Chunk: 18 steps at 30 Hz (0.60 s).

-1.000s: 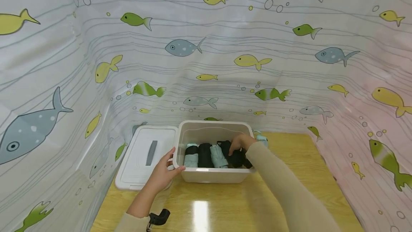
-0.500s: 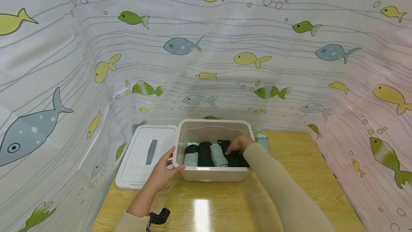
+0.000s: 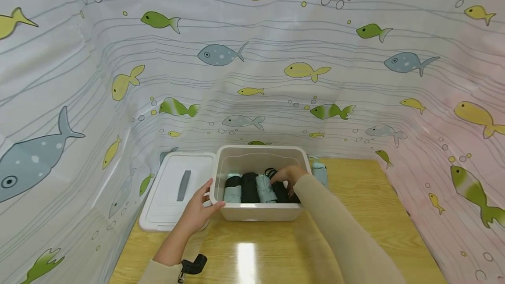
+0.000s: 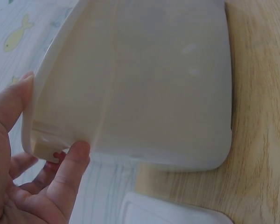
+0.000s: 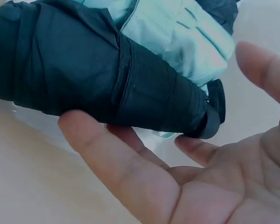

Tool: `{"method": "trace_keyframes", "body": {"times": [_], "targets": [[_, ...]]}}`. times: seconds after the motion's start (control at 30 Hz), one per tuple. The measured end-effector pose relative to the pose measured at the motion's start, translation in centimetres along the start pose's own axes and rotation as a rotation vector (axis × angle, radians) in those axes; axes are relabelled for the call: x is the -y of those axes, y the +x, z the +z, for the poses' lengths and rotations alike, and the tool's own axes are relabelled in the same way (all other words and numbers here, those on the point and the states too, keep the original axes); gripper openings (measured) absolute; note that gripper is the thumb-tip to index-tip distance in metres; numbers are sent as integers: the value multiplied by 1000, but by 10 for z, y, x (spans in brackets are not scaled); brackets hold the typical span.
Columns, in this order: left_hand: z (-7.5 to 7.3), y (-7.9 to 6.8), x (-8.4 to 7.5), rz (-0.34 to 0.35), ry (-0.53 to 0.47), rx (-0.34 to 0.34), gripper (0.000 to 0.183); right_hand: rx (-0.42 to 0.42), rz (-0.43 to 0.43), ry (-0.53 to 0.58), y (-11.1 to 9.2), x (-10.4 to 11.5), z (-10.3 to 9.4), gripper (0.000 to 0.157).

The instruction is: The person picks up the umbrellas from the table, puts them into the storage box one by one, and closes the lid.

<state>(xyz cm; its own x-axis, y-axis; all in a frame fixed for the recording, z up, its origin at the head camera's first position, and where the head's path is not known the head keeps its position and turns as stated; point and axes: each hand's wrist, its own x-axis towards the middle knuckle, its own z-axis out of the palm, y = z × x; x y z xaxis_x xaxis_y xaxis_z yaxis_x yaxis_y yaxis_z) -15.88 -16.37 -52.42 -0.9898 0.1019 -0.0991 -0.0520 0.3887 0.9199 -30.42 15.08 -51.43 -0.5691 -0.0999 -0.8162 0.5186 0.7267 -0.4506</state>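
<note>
A beige plastic bin (image 3: 260, 214) holds several folded umbrellas in a row. From the left these are a light blue umbrella with a black band (image 3: 232, 189), a black umbrella (image 3: 249, 188), a second light blue umbrella (image 3: 266, 189) and a black umbrella with a strap loop (image 5: 144, 88). My left hand (image 3: 197, 210) grips the bin's left rim, thumb on the front corner, fingers at the side. Inside the bin, my right hand (image 3: 289, 175) touches the rightmost black umbrella; its fingers lie loosely along the side and the thumb stands apart. My wrist partly hides that umbrella in the head view.
A white lid (image 3: 167, 205) with a grey handle lies left of the bin. Another light blue umbrella (image 3: 319, 172) stands behind the bin's right side. A fish-print curtain (image 3: 252, 56) surrounds the wooden table (image 3: 284, 253).
My right hand has shifted left inside the bin, and the rightmost black umbrella now lies closer against the light blue one. My left hand keeps its grip on the rim.
</note>
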Motion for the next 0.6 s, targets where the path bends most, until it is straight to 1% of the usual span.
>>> {"method": "trace_keyframes", "body": {"times": [0.2, 0.27, 0.4, 0.5, 0.53, 0.6], "targets": [[0, 1, 1, -5, 8, -7, 95, -57, -36, -53, -5, 6, 4, 78], [0, 1, 1, 3, 19, -12, 96, -95, -33, -81, -6, 8, 6, 76], [1, 0, 0, -10, 19, -9, 98, -156, -37, -139, -7, 10, 8, 76], [1, 0, -1, -27, 9, -1, 98, -136, -41, -120, -8, 8, 9, 79], [1, 0, -1, -28, 10, -1, 98, -121, -48, -112, -3, 6, 8, 82], [1, 1, -1, -23, 9, 0, 97, -94, -50, -83, -3, 5, 8, 83]]}}
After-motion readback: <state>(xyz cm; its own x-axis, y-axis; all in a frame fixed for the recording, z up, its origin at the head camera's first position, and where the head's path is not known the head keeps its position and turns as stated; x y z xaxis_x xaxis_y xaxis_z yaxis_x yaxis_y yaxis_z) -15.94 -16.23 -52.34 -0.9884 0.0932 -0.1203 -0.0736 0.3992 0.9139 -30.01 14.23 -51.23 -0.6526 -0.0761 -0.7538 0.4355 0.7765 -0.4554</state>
